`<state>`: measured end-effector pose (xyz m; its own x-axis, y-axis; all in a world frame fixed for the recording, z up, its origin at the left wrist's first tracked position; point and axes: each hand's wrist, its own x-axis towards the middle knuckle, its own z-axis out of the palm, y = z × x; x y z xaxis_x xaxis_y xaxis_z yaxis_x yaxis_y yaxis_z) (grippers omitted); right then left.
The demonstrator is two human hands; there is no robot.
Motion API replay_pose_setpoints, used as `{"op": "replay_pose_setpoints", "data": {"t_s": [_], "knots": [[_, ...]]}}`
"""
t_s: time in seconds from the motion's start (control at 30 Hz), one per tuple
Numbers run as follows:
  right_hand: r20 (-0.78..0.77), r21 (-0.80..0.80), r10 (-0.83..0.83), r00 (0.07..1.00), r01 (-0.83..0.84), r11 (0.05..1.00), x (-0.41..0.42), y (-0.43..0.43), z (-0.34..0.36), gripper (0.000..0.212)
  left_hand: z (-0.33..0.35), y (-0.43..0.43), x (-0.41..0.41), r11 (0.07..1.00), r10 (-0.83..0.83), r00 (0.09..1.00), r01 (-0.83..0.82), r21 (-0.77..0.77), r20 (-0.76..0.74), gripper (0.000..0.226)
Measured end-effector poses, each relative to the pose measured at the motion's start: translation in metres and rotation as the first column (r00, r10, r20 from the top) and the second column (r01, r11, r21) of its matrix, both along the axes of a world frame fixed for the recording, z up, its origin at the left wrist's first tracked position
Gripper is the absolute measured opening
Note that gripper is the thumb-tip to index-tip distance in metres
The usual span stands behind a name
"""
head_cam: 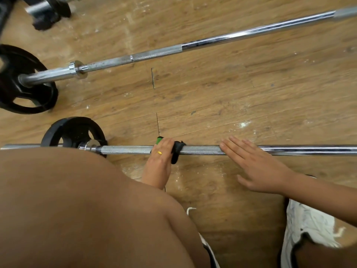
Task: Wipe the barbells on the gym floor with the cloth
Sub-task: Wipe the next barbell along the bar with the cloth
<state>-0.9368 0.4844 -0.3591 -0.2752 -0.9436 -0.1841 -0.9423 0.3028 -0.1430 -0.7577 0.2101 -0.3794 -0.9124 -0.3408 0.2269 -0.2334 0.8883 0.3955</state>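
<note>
The near barbell (201,150), a chrome bar with knurled grip, lies across the wooden floor in front of me. My left hand (160,151) grips a black and green cloth (177,151) wrapped round this bar, a gold ring on one finger. To the right, my right hand (253,163) lies flat with straight fingers, fingertips resting on the bar. A black weight plate (74,131) sits on the bar's left end. A second barbell (193,46) lies farther away, slanting up to the right.
A larger black plate (25,80) is on the far barbell's left end. More dark equipment (48,12) stands at the top left. My knee (77,209) fills the lower left; white shoes (313,227) stand at the lower right. The floor (212,97) is scuffed wood.
</note>
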Motion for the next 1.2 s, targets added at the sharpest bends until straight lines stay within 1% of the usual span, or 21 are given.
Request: {"op": "replay_pose_setpoints", "data": {"t_s": [0.07,0.1,0.13,0.2,0.27,0.43,0.5,0.6,0.67,0.73,0.77,0.87,0.9,0.93,0.97,1.03,1.1,1.13,1.2], "knots": [[-0.018,-0.001,0.002,1.000,-0.002,1.000,0.000,-0.001,-0.001,0.098,0.000,0.002,0.000,0.997,0.071,0.997,-0.071,0.009,0.003,0.053],[-0.026,0.000,0.004,1.000,-0.004,1.000,0.000,-0.001,-0.001,0.098,0.000,0.006,-0.001,0.998,0.063,0.998,-0.063,-0.025,0.001,0.056],[-0.031,0.004,0.008,0.999,-0.008,1.000,-0.001,-0.002,-0.001,0.098,-0.002,0.010,-0.002,0.998,0.025,1.000,-0.025,-0.065,-0.006,0.059],[-0.033,0.013,0.013,0.999,-0.013,1.000,-0.004,-0.004,0.000,0.098,-0.007,0.015,-0.004,0.986,-0.108,0.994,0.105,-0.126,-0.016,0.064],[-0.024,0.016,0.004,1.000,-0.004,1.000,-0.007,-0.006,0.000,0.100,-0.008,0.012,-0.008,0.963,-0.218,0.976,0.211,-0.166,-0.025,0.064],[0.001,0.022,0.017,1.000,-0.017,1.000,-0.023,-0.014,-0.001,0.097,-0.006,-0.015,-0.026,0.908,-0.345,0.939,0.337,-0.248,0.013,0.062],[0.025,0.034,0.008,1.000,-0.009,0.999,-0.030,-0.018,-0.002,0.095,-0.007,-0.030,-0.024,0.921,-0.308,0.951,0.300,-0.249,0.007,0.060],[0.059,0.024,-0.009,0.998,0.007,1.000,-0.041,-0.025,-0.004,0.096,-0.009,-0.055,-0.012,0.964,-0.173,0.985,0.164,-0.211,-0.025,0.062],[0.063,0.028,-0.003,0.998,0.001,1.000,-0.048,-0.031,-0.004,0.095,-0.007,-0.063,-0.013,0.974,-0.123,0.992,0.119,-0.194,-0.011,0.061],[0.061,0.033,-0.021,0.998,0.019,0.999,-0.057,-0.035,-0.003,0.095,-0.004,-0.058,-0.029,0.974,-0.135,0.991,0.134,-0.182,0.009,0.060],[0.065,0.040,-0.025,0.998,0.022,0.999,-0.060,-0.036,-0.003,0.095,-0.001,-0.052,-0.039,0.969,-0.173,0.985,0.174,-0.177,0.022,0.060],[0.073,0.017,-0.033,0.997,0.032,0.999,-0.071,-0.042,-0.002,0.096,0.008,-0.031,-0.062,0.904,-0.372,0.923,0.385,-0.188,0.101,0.071],[0.081,0.003,-0.036,0.996,0.036,0.999,-0.075,-0.045,-0.001,0.097,0.010,-0.031,-0.069,0.888,-0.404,0.906,0.421,-0.185,0.123,0.076],[0.098,0.002,-0.039,0.994,0.039,0.999,-0.079,-0.047,0.002,0.097,0.011,-0.035,-0.074,0.890,-0.402,0.905,0.422,-0.170,0.143,0.078],[0.118,0.006,-0.044,0.992,0.044,0.999,-0.083,-0.050,0.003,0.096,0.012,-0.041,-0.078,0.905,-0.373,0.914,0.396,-0.153,0.161,0.075],[0.145,0.050,-0.065,0.987,0.058,0.997,-0.090,-0.055,0.007,0.094,0.013,-0.052,-0.082,0.946,-0.278,0.946,0.299,-0.122,0.165,0.058],[0.157,0.095,-0.099,0.983,0.085,0.992,-0.095,-0.061,0.011,0.095,0.012,-0.050,-0.089,0.964,-0.213,0.964,0.233,-0.127,0.156,0.049],[0.163,0.107,-0.122,0.979,0.106,0.989,-0.096,-0.064,0.012,0.096,0.012,-0.044,-0.095,0.963,-0.196,0.965,0.223,-0.152,0.172,0.049],[0.177,0.117,-0.166,0.970,0.147,0.982,-0.098,-0.071,0.014,0.096,0.012,-0.028,-0.110,0.954,-0.186,0.955,0.232,-0.192,0.233,0.057]]}}
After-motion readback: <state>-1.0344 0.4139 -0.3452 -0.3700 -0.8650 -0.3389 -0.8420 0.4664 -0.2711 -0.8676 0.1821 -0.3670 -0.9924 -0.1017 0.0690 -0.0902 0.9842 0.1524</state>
